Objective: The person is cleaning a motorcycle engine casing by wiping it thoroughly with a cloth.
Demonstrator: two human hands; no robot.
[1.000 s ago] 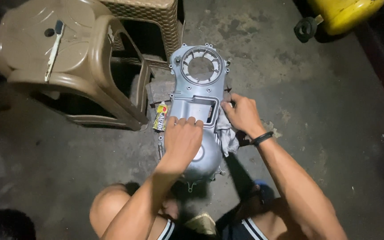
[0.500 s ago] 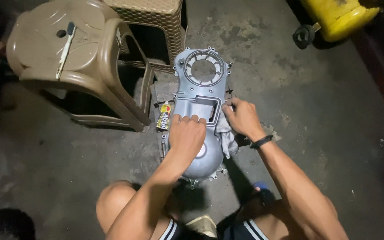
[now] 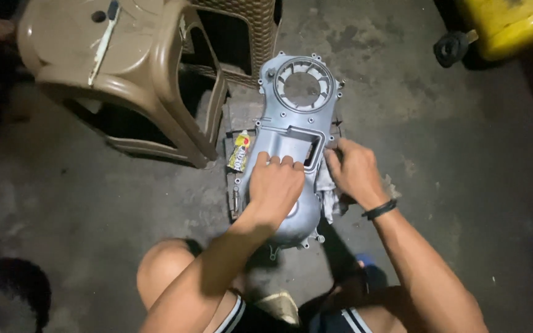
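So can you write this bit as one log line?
left hand on grey engine cover | right hand at its edge | concrete floor

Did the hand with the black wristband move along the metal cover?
No. The right hand stays at the right edge of the grey engine cover, beside its rectangular opening, as before; only the camera shifted.
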